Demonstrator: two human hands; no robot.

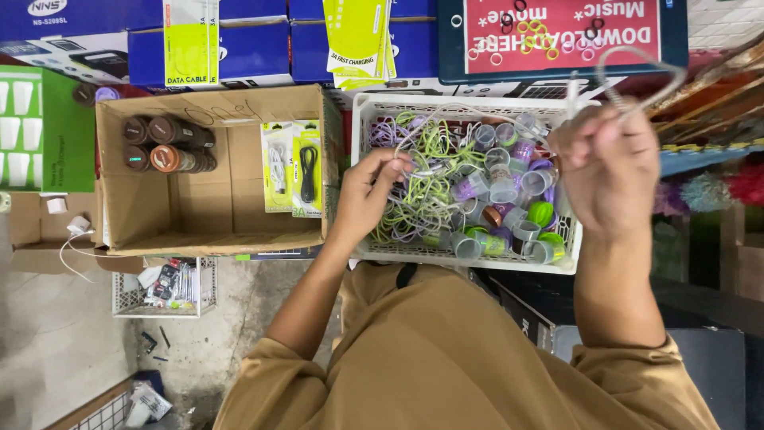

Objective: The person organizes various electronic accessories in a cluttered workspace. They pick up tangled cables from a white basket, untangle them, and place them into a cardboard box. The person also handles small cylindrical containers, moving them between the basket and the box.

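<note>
My left hand reaches into a white plastic basket and pinches a thin white cable among a tangle of green, purple and white cables. My right hand is raised over the basket's right rim, closed on the other part of the same white cable, which loops up past my fingers. Small round plastic cases in grey, purple and green fill the right half of the basket.
A cardboard box to the left holds dark cylinders and two packaged cables. Blue boxes and yellow-green packets lie beyond. A small white basket sits on the concrete floor below.
</note>
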